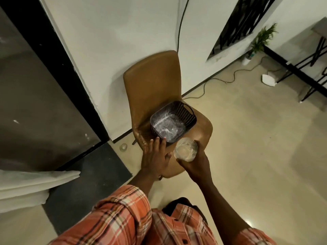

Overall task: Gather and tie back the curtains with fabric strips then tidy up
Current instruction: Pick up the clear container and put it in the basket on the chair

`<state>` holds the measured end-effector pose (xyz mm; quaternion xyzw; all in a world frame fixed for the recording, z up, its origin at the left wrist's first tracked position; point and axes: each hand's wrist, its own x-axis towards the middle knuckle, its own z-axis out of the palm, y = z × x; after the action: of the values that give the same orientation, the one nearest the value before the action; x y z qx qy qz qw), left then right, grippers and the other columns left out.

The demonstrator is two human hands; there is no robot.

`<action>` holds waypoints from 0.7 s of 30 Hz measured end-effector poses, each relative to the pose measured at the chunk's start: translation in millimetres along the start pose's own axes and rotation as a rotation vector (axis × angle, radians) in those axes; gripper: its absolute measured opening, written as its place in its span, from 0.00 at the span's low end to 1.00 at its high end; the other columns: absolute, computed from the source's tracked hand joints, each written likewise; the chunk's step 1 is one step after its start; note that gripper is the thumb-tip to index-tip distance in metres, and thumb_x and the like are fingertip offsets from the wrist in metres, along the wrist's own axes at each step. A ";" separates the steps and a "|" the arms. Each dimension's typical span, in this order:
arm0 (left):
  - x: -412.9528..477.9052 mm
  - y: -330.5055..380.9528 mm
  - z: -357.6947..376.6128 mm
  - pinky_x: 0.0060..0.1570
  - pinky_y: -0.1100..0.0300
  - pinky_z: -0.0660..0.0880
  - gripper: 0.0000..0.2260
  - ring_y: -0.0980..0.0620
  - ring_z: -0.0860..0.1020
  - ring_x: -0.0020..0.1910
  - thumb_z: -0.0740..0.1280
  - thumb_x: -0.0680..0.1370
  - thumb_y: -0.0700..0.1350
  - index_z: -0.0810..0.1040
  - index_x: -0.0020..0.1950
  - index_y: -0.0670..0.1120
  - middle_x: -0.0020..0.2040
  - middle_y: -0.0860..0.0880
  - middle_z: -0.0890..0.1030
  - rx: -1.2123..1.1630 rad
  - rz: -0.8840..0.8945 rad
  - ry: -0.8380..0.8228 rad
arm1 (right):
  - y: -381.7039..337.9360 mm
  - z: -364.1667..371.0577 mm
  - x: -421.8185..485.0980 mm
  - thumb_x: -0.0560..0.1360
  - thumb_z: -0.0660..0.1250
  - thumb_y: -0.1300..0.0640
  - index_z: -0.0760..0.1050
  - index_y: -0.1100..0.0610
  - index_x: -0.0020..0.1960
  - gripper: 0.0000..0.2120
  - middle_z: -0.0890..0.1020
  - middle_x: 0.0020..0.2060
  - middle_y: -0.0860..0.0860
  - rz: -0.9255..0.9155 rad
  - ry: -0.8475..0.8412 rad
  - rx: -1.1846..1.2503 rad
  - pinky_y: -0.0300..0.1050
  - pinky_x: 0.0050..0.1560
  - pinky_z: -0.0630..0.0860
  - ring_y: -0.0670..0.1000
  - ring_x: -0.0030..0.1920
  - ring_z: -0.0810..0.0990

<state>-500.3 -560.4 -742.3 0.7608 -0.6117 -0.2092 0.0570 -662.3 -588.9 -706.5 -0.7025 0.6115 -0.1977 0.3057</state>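
Your right hand [194, 167] grips a clear round container [185, 149] beside the slatted basket [185, 110] on the chair [152, 82], left hand [155, 157] flat against its rim; the white curtain [26, 184] sits bunched at left, so you're likely tidying up.

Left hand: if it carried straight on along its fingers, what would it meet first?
Probably the near wall of the dark slotted plastic basket on the brown chair. The left hand has its fingertips almost at it; contact is unclear.

Curtain [26, 184] cut off left; basket's [182, 109] blurred contents perhaps plastic.
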 end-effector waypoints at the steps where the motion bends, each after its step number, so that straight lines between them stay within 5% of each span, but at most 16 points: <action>1: 4.6 -5.0 -1.4 0.72 0.43 0.52 0.30 0.42 0.53 0.76 0.51 0.80 0.61 0.47 0.78 0.50 0.78 0.45 0.54 0.022 -0.009 -0.002 | -2.9 0.4 7.1 0.62 0.80 0.49 0.62 0.51 0.69 0.42 0.78 0.60 0.51 0.001 -0.004 0.014 0.39 0.45 0.70 0.54 0.55 0.79; 5: 30.4 -10.5 2.4 0.73 0.42 0.48 0.30 0.42 0.51 0.77 0.49 0.80 0.61 0.46 0.78 0.51 0.79 0.45 0.52 -0.052 -0.189 0.005 | 4.6 2.8 68.0 0.62 0.80 0.50 0.63 0.54 0.69 0.42 0.75 0.61 0.51 -0.098 -0.102 -0.005 0.45 0.53 0.74 0.48 0.57 0.75; 13: 71.5 -9.5 18.7 0.74 0.42 0.48 0.29 0.42 0.52 0.76 0.48 0.81 0.60 0.44 0.78 0.50 0.79 0.45 0.52 -0.076 -0.457 0.035 | 28.4 35.3 169.3 0.59 0.79 0.42 0.63 0.53 0.69 0.44 0.75 0.62 0.52 -0.263 -0.358 -0.104 0.57 0.59 0.74 0.56 0.61 0.75; 21: 105.6 -2.5 67.5 0.74 0.42 0.49 0.31 0.41 0.51 0.77 0.49 0.81 0.61 0.43 0.78 0.50 0.79 0.45 0.51 -0.098 -0.575 0.026 | 67.8 79.1 224.5 0.61 0.80 0.54 0.62 0.59 0.70 0.44 0.73 0.63 0.57 -0.298 -0.493 -0.070 0.48 0.57 0.71 0.58 0.63 0.72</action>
<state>-506.9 -649.2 -830.6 0.9019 -0.3594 -0.2363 0.0396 -621.8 -798.5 -831.7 -0.8215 0.4154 -0.0423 0.3882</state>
